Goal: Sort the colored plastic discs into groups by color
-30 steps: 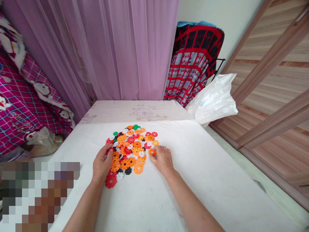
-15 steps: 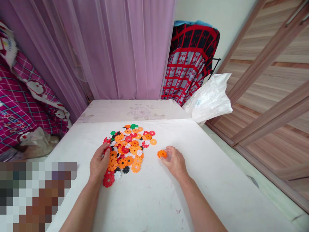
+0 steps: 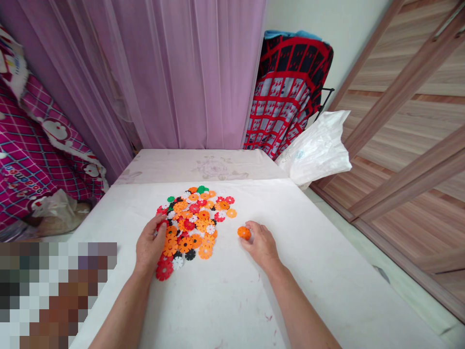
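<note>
A heap of flower-shaped plastic discs [image 3: 193, 209] in orange, red, white, black and green lies on the white tablecloth [image 3: 203, 305]. My left hand [image 3: 149, 245] is at the left edge of the heap, thumb and fingers curled around a red disc [image 3: 164, 224] that is partly hidden by them. To the right of the heap, my right hand [image 3: 262, 242] pinches an orange disc [image 3: 243, 233] between thumb and fingertips, just over the cloth. I cannot make out whether it is one disc or more pressed together. Close to my left wrist lies a larger red disc [image 3: 164, 269].
A purple curtain [image 3: 189, 72] hangs behind the table's far edge. Right of it are a red and black patterned cloth [image 3: 279, 92] and a white plastic bag [image 3: 317, 148] by the table corner. Wooden cabinet doors [image 3: 407, 140] stand right, a pink checked cloth [image 3: 43, 140] left.
The orange disc in my right hand has turned slightly, its face showing more towards me, and the fingers have shifted around it. My left hand stays in place at the heap.
</note>
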{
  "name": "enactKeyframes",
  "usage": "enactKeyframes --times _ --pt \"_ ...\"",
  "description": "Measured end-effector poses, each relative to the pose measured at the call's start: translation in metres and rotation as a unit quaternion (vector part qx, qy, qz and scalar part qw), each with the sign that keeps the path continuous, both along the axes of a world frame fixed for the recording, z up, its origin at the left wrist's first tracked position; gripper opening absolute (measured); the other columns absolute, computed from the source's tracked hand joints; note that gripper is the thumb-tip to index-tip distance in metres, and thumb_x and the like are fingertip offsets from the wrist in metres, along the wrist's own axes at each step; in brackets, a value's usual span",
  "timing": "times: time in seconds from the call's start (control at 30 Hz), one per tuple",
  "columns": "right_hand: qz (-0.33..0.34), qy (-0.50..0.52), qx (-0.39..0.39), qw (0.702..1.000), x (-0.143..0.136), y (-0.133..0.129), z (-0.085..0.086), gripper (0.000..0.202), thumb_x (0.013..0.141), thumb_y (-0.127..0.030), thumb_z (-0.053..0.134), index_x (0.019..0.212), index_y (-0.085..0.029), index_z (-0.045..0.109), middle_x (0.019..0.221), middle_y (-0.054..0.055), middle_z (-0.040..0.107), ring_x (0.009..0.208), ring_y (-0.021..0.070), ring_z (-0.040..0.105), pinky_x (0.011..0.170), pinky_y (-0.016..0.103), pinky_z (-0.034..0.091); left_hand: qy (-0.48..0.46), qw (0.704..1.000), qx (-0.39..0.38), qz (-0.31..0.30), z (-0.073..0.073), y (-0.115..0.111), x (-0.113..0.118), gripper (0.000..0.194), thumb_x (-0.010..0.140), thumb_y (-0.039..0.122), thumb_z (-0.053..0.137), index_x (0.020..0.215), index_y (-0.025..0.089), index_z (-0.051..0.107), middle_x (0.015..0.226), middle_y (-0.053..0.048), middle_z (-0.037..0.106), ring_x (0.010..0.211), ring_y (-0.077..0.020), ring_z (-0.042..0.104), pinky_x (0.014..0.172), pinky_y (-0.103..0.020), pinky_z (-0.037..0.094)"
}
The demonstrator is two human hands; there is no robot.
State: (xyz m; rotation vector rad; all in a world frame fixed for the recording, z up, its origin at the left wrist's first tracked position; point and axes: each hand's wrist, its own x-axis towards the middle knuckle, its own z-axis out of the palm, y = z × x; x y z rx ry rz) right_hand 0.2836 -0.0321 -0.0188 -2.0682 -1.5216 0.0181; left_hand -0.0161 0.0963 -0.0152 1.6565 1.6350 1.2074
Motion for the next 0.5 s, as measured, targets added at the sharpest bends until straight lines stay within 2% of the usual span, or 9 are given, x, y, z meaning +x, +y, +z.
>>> enactKeyframes --times 0.17,0.3,0.4,0.5 --pt "0.008 -0.011 -0.008 1.0 -0.002 0.006 0.001 0.034 0.071 -0.022 0.061 0.105 -0.022 0.063 0.102 0.004 0.071 0.093 0.0213 0.062 0.086 0.033 0.046 -0.002 1.0 -0.001 0.002 0.0 -0.002 0.0 0.031 0.085 0.039 0.052 0.109 0.027 0.068 0.125 -0.004 0.067 0.119 -0.0241 0.059 0.108 -0.044 0.042" --pt "0.011 -0.002 -0.03 0.999 -0.003 0.007 0.005 0.041 0.071 -0.022 0.063 0.111 -0.02 0.062 0.102 0.004 0.071 0.093 0.0209 0.062 0.086 0.033 0.046 -0.015 1.0 0.003 -0.005 -0.001 -0.001 0.001 0.032 0.085 0.039 0.051 0.11 0.026 0.068 0.125 -0.004 0.067 0.119 -0.0232 0.059 0.108 -0.042 0.042" --pt "0.019 -0.002 -0.048 0.999 -0.002 0.01 0.012 0.046 0.073 -0.025 0.065 0.118 -0.018 0.06 0.107 0.006 0.069 0.097 0.0214 0.061 0.087 0.033 0.046 -0.01 1.0 0.003 -0.01 -0.002 0.0 0.001 0.032 0.085 0.039 0.051 0.11 0.026 0.067 0.126 -0.004 0.066 0.12 -0.0233 0.058 0.109 -0.042 0.041" --pt "0.026 -0.018 -0.055 0.998 -0.002 0.024 0.023 0.036 0.078 -0.027 0.064 0.113 -0.02 0.062 0.111 0.007 0.066 0.1 0.0211 0.06 0.087 0.032 0.045 -0.005 1.0 0.001 -0.01 -0.002 0.001 0.0 0.032 0.085 0.039 0.051 0.109 0.026 0.067 0.126 -0.004 0.066 0.12 -0.0235 0.058 0.109 -0.043 0.04"
